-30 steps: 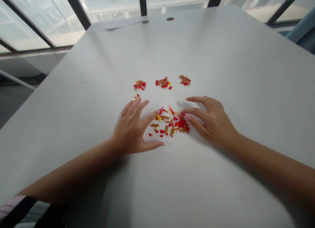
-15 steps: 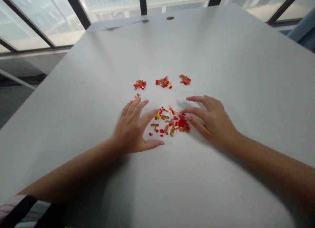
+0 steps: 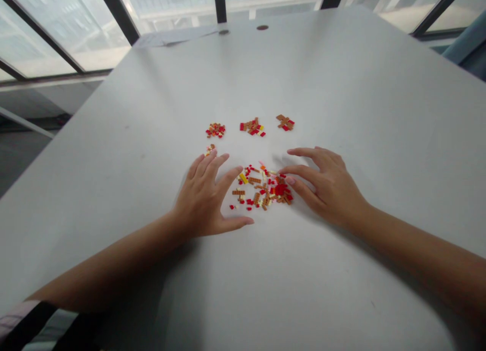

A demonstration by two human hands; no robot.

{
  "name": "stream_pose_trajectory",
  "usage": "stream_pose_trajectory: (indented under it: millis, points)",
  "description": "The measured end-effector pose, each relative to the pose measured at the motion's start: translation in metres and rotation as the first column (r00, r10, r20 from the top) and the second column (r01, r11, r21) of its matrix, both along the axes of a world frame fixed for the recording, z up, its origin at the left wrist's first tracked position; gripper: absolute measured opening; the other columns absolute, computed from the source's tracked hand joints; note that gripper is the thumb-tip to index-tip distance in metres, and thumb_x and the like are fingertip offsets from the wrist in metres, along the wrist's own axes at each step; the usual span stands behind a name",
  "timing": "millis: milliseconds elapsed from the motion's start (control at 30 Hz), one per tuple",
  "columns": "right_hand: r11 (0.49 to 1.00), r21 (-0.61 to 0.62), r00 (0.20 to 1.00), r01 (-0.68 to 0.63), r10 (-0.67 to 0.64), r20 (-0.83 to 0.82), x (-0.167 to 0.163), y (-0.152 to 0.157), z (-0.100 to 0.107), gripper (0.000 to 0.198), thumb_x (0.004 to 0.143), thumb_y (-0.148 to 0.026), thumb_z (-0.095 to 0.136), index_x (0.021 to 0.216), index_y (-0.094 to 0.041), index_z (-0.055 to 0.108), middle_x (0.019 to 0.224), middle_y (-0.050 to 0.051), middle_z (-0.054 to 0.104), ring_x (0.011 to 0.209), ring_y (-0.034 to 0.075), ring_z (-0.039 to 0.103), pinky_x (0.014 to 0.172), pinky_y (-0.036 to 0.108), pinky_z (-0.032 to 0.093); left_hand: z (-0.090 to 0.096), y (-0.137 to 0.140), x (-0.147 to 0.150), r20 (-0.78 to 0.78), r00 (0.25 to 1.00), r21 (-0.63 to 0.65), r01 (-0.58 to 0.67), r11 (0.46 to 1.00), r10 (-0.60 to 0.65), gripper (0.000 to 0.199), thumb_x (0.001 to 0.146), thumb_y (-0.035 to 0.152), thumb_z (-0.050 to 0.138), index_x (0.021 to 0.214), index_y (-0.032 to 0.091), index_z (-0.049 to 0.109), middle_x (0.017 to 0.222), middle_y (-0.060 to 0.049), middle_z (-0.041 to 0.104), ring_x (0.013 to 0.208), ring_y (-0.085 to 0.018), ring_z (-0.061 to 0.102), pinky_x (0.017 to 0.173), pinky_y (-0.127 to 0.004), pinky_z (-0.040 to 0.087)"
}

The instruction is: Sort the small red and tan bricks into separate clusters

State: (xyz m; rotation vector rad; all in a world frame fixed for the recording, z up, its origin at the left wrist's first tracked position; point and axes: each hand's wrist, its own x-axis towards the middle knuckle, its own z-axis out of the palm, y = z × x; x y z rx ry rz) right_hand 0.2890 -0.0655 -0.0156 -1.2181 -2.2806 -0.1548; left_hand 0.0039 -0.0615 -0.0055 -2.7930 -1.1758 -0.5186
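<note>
A loose spread of small building bricks [image 3: 257, 198], in brown, red, cream, pink and yellow, lies between my two hands. My left hand [image 3: 203, 196] is at its left side with fingers spread and nothing held. Its index fingertip is beside a yellow brick [image 3: 243, 178]. At the right side is my right hand [image 3: 328, 184], fingers apart, with its thumb and index tips at the edge of the red bricks [image 3: 281, 189]. Just past my left fingertips sits a tiny cluster of bricks [image 3: 210, 148], partly hidden by them.
Farther back are three sorted-looking piles: a pile of tiny bricks [image 3: 215, 130] on the left, a pile of larger bricks [image 3: 252, 127] in the middle and a pile of flat brown and red bricks [image 3: 285, 122] on the right. Paper [image 3: 174, 36] lies at the white table's [image 3: 243, 290] far edge.
My left index finger has shifted very slightly left, away from the yellow brick. My right hand and the piles look the same.
</note>
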Motion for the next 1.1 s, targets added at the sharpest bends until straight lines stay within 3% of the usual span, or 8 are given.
stream_pose_trajectory:
  millis: [500,567,667,733,1100]
  points:
    - [1.000,0.000,1.000,-0.009,0.009,0.003,0.000,0.000,0.000,0.028,0.101,-0.035,0.045,0.107,-0.025,0.071,0.130,0.013,0.064,0.120,0.029,0.060,0.106,0.056,0.042,0.001,0.000,0.001,0.022,1.000,-0.015,0.018,1.000,-0.018,0.091,0.073,0.079,0.063,0.136,0.014,0.055,0.147,-0.024,0.046,0.143,-0.046,0.036,0.119,-0.062,0.024]
    - [1.000,0.004,1.000,-0.013,0.013,0.000,0.000,0.000,0.000,0.028,0.101,-0.034,0.046,0.107,-0.024,0.071,0.130,0.013,0.064,0.120,0.029,0.060,0.106,0.056,0.043,0.004,0.000,0.001,0.073,0.997,-0.009,0.037,0.999,-0.036,0.077,0.075,0.070,0.068,0.128,0.015,0.060,0.145,-0.022,0.049,0.142,-0.043,0.039,0.119,-0.061,0.027]
    - [1.000,0.002,1.000,-0.010,0.010,-0.002,0.000,0.000,0.001,0.027,0.100,-0.034,0.047,0.106,-0.025,0.071,0.130,0.013,0.065,0.119,0.029,0.061,0.107,0.056,0.042,0.010,-0.001,0.003,0.190,0.980,0.020,0.063,0.998,-0.065,0.026,0.083,0.040,0.069,0.100,0.020,0.067,0.137,-0.014,0.058,0.136,-0.034,0.050,0.116,-0.053,0.037]
    - [1.000,-0.010,1.000,0.000,0.000,-0.001,-0.001,0.000,0.001,0.026,0.100,-0.034,0.047,0.106,-0.026,0.071,0.130,0.012,0.065,0.120,0.029,0.061,0.107,0.057,0.042,0.013,-0.001,0.004,0.238,0.968,0.036,0.068,0.997,-0.075,0.006,0.084,0.028,0.068,0.086,0.022,0.068,0.133,-0.010,0.061,0.132,-0.030,0.054,0.113,-0.050,0.040]
    - [1.000,-0.011,1.000,0.001,-0.001,-0.001,0.000,0.000,0.001,0.026,0.100,-0.036,0.047,0.107,-0.026,0.071,0.131,0.012,0.065,0.120,0.029,0.060,0.107,0.056,0.042,0.015,-0.005,0.006,0.194,0.981,-0.117,0.026,0.993,-0.003,0.008,0.083,0.022,0.065,0.087,0.023,0.072,0.138,-0.012,0.058,0.133,-0.032,0.052,0.111,-0.053,0.039]
